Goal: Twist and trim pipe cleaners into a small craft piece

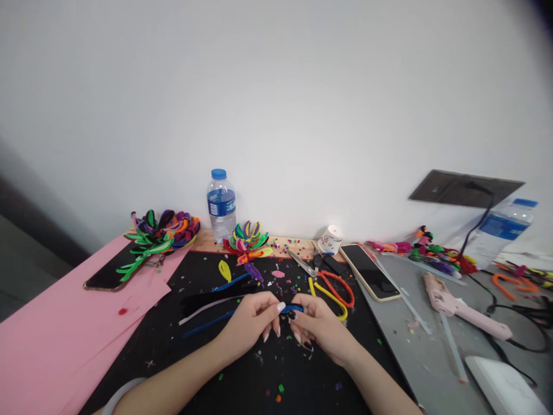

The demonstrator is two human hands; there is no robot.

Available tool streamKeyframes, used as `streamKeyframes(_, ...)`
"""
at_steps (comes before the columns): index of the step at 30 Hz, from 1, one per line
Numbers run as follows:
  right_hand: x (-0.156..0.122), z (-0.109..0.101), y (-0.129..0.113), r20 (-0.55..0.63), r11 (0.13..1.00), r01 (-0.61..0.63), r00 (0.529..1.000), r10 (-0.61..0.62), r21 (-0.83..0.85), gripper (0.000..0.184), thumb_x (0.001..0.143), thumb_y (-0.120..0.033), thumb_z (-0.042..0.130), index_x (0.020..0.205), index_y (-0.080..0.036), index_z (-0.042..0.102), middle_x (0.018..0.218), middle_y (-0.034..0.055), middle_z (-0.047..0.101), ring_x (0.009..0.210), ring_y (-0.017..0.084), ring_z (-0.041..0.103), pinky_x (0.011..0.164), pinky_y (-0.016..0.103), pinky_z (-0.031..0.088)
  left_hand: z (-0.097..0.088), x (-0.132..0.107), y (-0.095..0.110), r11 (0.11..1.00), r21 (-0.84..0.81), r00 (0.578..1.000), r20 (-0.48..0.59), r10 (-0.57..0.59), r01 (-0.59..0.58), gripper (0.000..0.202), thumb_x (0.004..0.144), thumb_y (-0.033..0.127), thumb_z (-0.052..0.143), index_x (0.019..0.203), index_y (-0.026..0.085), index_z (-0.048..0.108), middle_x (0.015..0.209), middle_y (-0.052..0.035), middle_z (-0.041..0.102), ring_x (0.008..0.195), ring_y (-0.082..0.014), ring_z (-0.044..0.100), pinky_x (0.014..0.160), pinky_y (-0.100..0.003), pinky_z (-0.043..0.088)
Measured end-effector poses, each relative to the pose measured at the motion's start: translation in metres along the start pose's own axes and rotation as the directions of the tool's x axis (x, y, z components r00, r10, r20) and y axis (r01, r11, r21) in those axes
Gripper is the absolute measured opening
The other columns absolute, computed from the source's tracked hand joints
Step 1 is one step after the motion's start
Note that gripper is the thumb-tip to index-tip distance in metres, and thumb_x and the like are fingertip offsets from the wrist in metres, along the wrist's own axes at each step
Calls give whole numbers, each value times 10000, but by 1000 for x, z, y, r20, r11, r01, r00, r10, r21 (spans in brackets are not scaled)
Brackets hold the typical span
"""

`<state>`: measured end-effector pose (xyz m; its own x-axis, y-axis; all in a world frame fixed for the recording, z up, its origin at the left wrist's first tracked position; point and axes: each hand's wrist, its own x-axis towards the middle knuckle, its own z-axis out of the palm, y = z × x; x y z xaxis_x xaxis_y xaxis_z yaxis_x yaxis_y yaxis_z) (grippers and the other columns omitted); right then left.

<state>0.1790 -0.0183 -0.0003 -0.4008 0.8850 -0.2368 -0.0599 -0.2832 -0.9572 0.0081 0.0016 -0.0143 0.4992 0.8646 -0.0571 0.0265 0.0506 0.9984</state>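
Observation:
Between my two hands, above the black mat, is a short looped blue pipe cleaner. My left hand pinches its left end between thumb and fingers. The right end is pinched by my right hand. Loose blue, black and white pipe cleaners lie just left of my left hand. Beyond the hands are small bent loops in yellow, purple and pink. Scissors with red handles lie past my right hand, beside a yellow pipe cleaner.
Colourful pipe-cleaner bundles stand at the back left, partly over a dark phone on pink paper. A water bottle, paper cup and second phone line the back. A pink glue gun with cord lies right.

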Motion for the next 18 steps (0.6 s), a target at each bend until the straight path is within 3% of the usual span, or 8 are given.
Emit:
streamKeyframes(12, -1, -1, -2, 52, 995, -16, 998, 21, -97, 226, 740, -315, 605, 666, -162, 455, 467, -48, 560, 337, 43, 394, 346, 149, 266, 4, -2, 1, 999, 40, 1000, -23, -16, 17, 292, 817, 385, 463, 623, 168, 443, 455, 41, 513, 370, -77, 400, 397, -183, 296)
streamKeyframes(18, 1, 0, -2, 19, 999, -22, 1000, 21, 47, 257, 741, -374, 600, 704, -151, 478, 541, -12, 609, 360, 48, 440, 367, 156, 315, 1, -2, 6, 989, 136, 997, -48, 67, -60, 283, 836, 365, 436, 637, 164, 467, 485, 36, 520, 400, -83, 433, 431, -191, 338)
